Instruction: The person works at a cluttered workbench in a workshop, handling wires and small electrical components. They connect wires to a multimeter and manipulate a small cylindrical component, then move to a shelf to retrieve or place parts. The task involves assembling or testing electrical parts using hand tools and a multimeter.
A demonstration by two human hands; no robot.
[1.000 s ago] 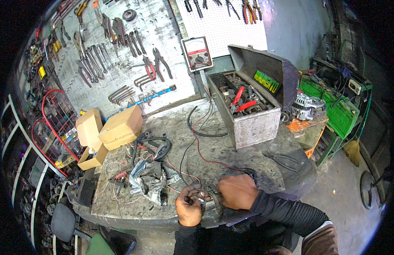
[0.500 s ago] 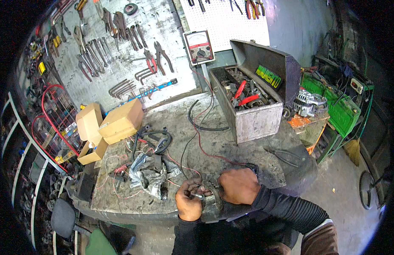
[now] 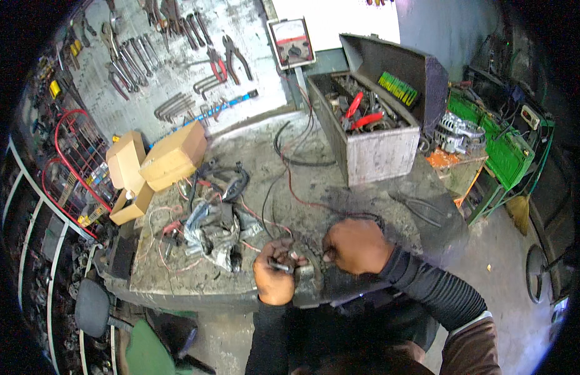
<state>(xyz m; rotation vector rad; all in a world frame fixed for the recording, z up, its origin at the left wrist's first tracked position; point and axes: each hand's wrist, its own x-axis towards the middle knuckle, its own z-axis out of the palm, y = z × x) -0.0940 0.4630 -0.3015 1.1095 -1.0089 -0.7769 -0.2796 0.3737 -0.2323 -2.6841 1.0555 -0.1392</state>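
At the workbench's front edge, my left hand is closed around a small dark part with a shiny cylindrical end. Beside it to the right, my right hand is curled, its fingertips at a dark curved piece between both hands; what they grip is blurred. Thin red and black leads run from an analog meter down toward my hands. Left of my hands lies a crumpled silvery rag among tangled wires. Pliers lie behind my right hand.
An open metal toolbox sits at the back right, with an alternator beyond. Two cardboard boxes stand back left. A tool board hangs behind the workbench. A chair is lower left, green battery-like cases far right.
The whole scene, hands included, has shifted upward in the picture as the view moved. My hands stay together at the bench's front edge, the right one slightly blurred now.
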